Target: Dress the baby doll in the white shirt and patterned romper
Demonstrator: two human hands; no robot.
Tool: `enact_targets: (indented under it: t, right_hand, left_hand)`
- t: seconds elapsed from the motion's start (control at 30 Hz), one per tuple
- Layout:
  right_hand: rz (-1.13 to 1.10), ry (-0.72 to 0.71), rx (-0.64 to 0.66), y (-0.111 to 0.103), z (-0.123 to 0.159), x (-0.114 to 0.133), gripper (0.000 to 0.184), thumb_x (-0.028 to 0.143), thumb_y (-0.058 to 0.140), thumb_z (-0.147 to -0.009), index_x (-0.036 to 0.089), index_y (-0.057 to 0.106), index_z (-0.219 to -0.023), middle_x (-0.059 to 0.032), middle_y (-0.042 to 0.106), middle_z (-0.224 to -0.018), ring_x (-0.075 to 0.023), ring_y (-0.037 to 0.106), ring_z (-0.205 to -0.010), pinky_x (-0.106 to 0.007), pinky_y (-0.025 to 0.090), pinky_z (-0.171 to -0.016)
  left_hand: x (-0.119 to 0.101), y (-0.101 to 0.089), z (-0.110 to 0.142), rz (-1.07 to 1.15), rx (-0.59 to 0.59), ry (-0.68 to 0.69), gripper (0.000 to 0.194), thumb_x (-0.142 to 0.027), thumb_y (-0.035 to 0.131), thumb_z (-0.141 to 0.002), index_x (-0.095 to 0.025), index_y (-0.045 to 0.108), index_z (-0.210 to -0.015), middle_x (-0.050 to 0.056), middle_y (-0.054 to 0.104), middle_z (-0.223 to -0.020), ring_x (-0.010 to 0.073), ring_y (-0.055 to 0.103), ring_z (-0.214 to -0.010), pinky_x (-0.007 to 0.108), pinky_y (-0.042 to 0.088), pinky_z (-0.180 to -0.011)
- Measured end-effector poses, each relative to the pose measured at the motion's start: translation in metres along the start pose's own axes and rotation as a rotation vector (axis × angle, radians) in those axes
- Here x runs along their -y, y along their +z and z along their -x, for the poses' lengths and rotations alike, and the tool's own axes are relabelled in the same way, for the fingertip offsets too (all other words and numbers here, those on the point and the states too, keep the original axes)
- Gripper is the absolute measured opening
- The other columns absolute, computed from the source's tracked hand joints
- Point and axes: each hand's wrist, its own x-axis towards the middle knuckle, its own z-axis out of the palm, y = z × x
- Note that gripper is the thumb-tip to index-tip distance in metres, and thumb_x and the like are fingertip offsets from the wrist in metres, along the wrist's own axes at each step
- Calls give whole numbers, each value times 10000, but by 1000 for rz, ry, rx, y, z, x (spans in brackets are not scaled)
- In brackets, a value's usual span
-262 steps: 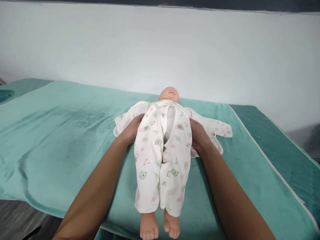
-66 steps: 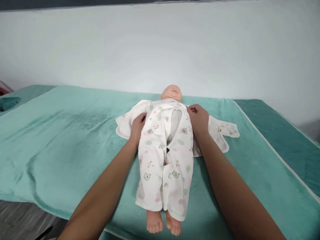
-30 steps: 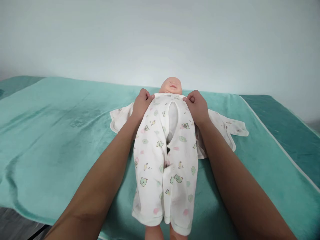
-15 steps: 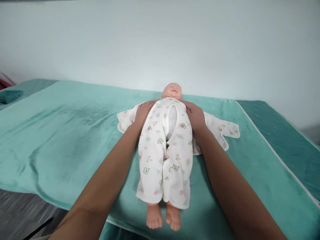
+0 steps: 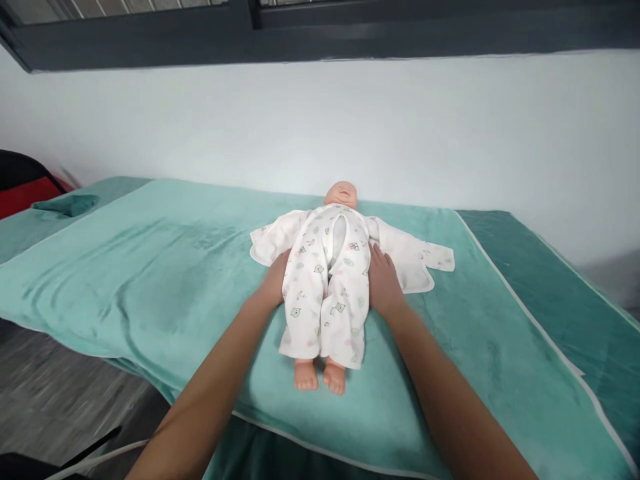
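A baby doll [image 5: 341,193] lies on its back on a teal blanket [image 5: 150,267], head toward the wall, bare feet [image 5: 320,375] toward me. It wears white printed trousers [image 5: 327,293] pulled up to its chest. A white printed top [image 5: 410,257] lies spread open under it, sleeves out to both sides. My left hand [image 5: 274,283] rests flat against the doll's left flank, fingers stretched along the trousers. On the other flank my right hand [image 5: 383,283] lies flat, fingers extended. Neither hand holds anything.
The blanket covers a bed with a darker green sheet [image 5: 560,280] showing at the right. A pale wall [image 5: 320,127] rises behind, under a dark window frame [image 5: 320,27]. A folded green cloth [image 5: 67,203] and something red and black [image 5: 23,193] sit far left. Grey floor [image 5: 60,407] lies below left.
Both hands have slid from the doll's shoulders down to its sides at waist height and now lie flat. The view has pulled back and tipped up, showing the window frame.
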Motion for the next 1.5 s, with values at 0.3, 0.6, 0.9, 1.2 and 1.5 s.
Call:
enact_targets:
  t: [0.3, 0.6, 0.9, 1.2, 1.5]
  right_hand:
    - [-78, -206, -32, -16, 59, 27, 418, 183, 510, -935, 194, 655, -1327, -149, 655, -1338, -307, 503, -1365, -492, 342, -1199]
    - [4, -175, 44, -18, 32, 37, 279, 197, 511, -952, 171, 727, -1126, -180, 694, -1150, -351, 564, -1123, -464, 469, -936]
    - [-413, -77, -47, -11, 22, 28, 319, 295, 603, -895, 222, 709, -1186, -125, 722, -1250, -353, 650, -1173, -507, 524, -1019]
    - [-546, -125, 62, -20, 45, 29, 315, 316, 631, -860, 360, 724, -1157, -20, 746, -1224, -341, 678, -1161, -545, 570, -988]
    - [-676, -74, 83, -31, 51, 36, 337, 328, 621, -871, 362, 702, -1196, -13, 720, -1282, -340, 682, -1155, -547, 574, -968]
  left_hand:
    - [-32, -7, 67, 196, -167, -222, 366, -417, 520, -942, -235, 700, -1202, 76, 710, -1277, 302, 635, -1207, 436, 490, -1050]
    - [-81, 14, 126, 431, -90, -400, 879, -441, 715, -845, -320, 284, -1601, 64, 371, -1647, 301, 392, -1502, 434, 419, -1197]
    - [-117, 25, 81, 448, -194, -355, 816, -348, 624, -888, -349, 243, -1610, 44, 409, -1624, 306, 449, -1465, 461, 488, -1137]
    - [-97, 35, 84, 639, -285, -435, 593, -524, 543, -934, -321, 448, -1484, 61, 599, -1451, 281, 622, -1265, 404, 569, -957]
    - [-48, 14, 56, 315, -99, -269, 67, -246, 556, -832, -223, 606, -870, 3, 687, -853, 207, 634, -863, 322, 490, -785]
